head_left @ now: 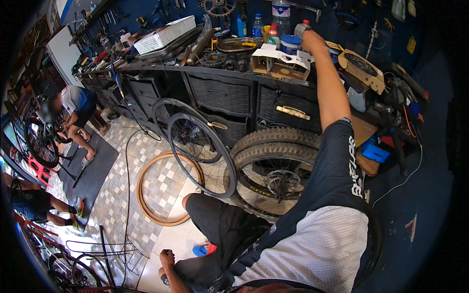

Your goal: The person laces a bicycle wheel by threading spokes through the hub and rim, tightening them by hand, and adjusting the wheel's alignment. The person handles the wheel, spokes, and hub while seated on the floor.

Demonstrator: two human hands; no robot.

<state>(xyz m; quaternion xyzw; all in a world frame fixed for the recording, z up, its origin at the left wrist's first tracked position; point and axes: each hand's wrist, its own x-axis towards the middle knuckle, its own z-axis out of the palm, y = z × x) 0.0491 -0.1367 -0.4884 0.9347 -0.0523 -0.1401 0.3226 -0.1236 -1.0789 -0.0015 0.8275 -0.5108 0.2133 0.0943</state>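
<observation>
Reach looked complete in the head view: the right hand (314, 42) appeared closed around a grey, red-capped bottle (301, 27) at the far side of the table (166, 68), just beside a blue-lidded tub (291, 45). Bringing it away seemed still undone; whether it had left the surface, I could not tell. The left hand (167, 257) was curled low, with nothing visible in it. Textures varied: a folded-open cardboard box (283, 69), a perforated white plastic basket (166, 36), black drawers (221, 95) with a woven-look relief. Knobbly rubber tyres (268, 148) stood near a smooth, dark wheel rim (232, 171); slim tan hoops (138, 193) lay flat on patchwork floor tiles (117, 190).
</observation>
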